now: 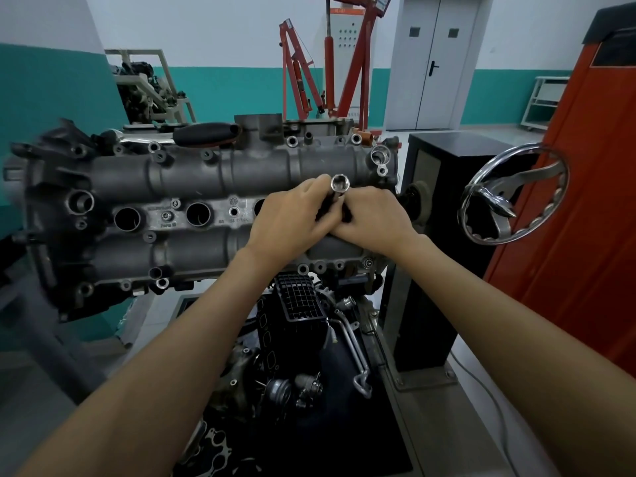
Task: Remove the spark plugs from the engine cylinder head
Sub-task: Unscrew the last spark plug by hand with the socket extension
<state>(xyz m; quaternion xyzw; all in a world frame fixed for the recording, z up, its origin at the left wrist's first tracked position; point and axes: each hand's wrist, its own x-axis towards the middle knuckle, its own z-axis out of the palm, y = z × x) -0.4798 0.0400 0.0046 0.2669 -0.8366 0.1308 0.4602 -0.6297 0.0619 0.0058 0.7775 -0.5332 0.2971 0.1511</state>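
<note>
Both hands (292, 215) grip a chrome socket (340, 183) (hex mouth) over rough-cast head (192, 173).

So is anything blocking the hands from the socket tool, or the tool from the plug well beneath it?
Nothing stands between them: left hand and right hand both grip the socket tool directly. Its lower end and the well under it on the cylinder head are hidden by the hands, so that part cannot be checked.

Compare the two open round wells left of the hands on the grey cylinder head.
The leftmost round well sits nearer the cylinder head's end and looks uniformly dark inside; the second round well sits closer to the left hand and shows a lighter inner wall. Both are open, similar in size, with no tool in them.
</note>
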